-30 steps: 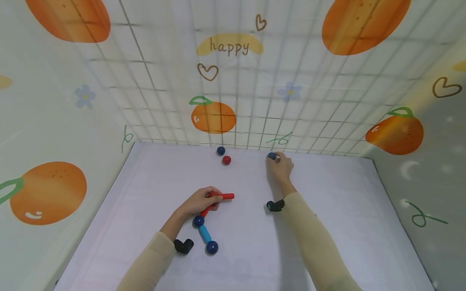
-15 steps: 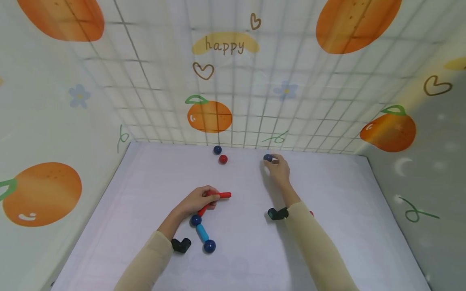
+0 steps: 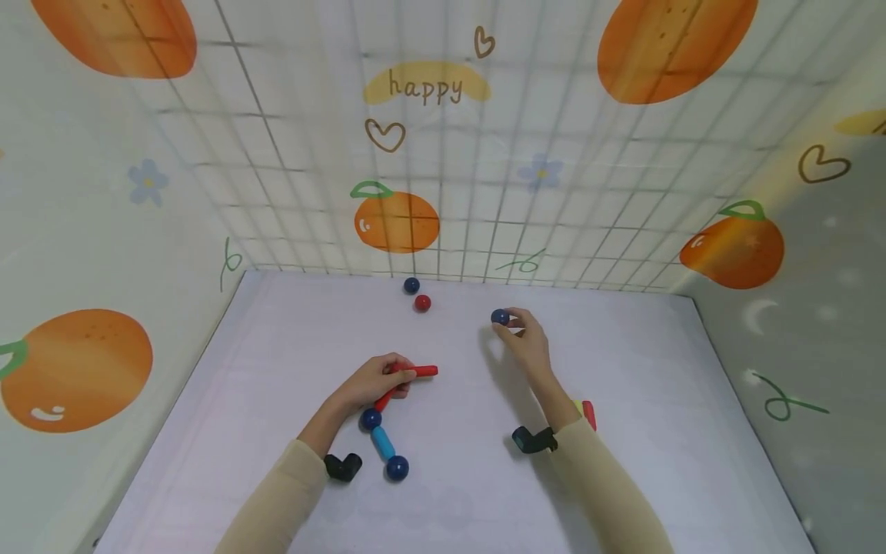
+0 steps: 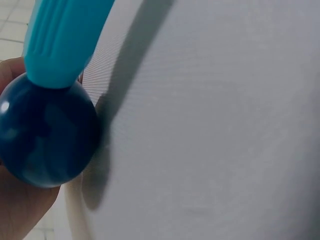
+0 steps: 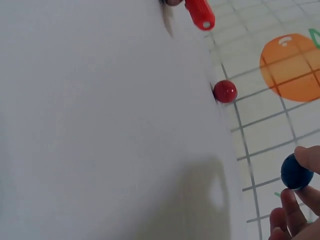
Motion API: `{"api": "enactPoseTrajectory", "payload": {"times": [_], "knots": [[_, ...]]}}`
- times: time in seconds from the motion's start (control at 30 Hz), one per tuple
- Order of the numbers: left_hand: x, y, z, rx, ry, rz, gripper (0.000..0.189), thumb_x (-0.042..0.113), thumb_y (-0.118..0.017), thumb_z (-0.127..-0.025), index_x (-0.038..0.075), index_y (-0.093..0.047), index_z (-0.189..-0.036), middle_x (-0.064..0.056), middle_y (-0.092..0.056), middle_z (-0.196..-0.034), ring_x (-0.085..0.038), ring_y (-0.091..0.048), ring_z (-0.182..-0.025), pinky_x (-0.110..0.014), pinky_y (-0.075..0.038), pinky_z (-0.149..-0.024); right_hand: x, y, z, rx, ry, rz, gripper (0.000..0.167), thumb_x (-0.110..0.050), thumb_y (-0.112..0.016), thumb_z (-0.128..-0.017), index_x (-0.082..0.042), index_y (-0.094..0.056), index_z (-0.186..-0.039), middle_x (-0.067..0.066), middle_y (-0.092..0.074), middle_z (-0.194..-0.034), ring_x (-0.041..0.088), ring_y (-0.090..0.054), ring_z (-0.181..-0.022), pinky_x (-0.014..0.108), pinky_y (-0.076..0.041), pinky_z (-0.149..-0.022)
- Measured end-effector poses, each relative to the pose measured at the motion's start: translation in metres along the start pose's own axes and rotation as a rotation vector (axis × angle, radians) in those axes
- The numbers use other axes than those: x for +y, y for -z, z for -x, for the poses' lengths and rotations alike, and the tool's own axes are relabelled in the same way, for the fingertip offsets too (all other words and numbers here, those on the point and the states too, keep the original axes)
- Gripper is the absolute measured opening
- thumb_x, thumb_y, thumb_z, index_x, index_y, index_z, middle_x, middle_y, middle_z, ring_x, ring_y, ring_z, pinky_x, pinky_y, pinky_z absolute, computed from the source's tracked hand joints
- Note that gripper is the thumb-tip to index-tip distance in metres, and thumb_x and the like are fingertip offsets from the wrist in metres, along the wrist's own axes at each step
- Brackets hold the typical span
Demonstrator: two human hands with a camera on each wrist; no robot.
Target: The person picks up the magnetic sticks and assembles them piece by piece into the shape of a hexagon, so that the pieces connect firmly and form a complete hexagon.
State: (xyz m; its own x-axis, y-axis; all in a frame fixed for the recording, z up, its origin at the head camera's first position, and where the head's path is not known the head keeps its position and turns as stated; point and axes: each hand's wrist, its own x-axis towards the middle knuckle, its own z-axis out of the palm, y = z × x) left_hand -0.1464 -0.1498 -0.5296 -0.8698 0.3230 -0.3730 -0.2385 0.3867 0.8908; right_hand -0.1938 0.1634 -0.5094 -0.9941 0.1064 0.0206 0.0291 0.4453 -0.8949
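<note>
My left hand (image 3: 379,382) grips a chain of toy building rods and balls. A red rod (image 3: 425,371) sticks out to the right of its fingers, and another red rod (image 3: 384,399) slants down to a dark blue ball (image 3: 371,419). From there a light blue rod (image 3: 383,443) leads to a second dark blue ball (image 3: 398,468). The fingers hide where the two red rods meet. Between thumb and fingertips, my right hand (image 3: 529,342) pinches a loose dark blue ball (image 5: 296,172) above the table, its shadow falling below.
At the table's far edge rest a blue ball (image 3: 411,285) and a red ball (image 3: 422,303). Beside the right forearm lie a red rod (image 3: 589,415) and a yellow-green piece (image 3: 577,405), partly covered by the sleeve. Printed curtain walls stand behind and at both sides.
My right hand has lifted the blue ball from near the back edge and drawn it nearer and slightly left. The left hand keeps its hold on the chain. The red rod by the right sleeve has come into view.
</note>
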Motion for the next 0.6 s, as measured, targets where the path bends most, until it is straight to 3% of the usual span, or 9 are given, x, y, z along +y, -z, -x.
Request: {"api": "enactPoseTrajectory", "payload": {"times": [0.3,0.6], "knots": [[-0.001,0.001,-0.001,-0.011,0.003,0.016,0.034,0.037,-0.071,-0.093,0.012,-0.066,-0.115,-0.009,-0.068,-0.086,-0.024,-0.065,-0.081,-0.031,-0.054,-0.077,0.002,-0.006,0.026,-0.033,0.034,0.003,0.043,-0.030,-0.077,-0.089,-0.014,-0.063,-0.127,0.010,-0.065,-0.107,0.024,-0.055,-0.088,0.034,-0.044,-0.070],[0.003,0.000,0.001,0.002,0.021,0.003,0.036,0.039,-0.072,-0.093,0.012,-0.066,-0.116,-0.008,-0.069,-0.088,-0.023,-0.066,-0.082,-0.031,-0.052,-0.078,0.007,-0.017,0.052,-0.107,0.016,-0.024,0.041,-0.027,-0.076,-0.089,-0.016,-0.063,-0.126,0.007,-0.066,-0.104,0.022,-0.056,-0.086,0.033,-0.045,-0.066]]}}
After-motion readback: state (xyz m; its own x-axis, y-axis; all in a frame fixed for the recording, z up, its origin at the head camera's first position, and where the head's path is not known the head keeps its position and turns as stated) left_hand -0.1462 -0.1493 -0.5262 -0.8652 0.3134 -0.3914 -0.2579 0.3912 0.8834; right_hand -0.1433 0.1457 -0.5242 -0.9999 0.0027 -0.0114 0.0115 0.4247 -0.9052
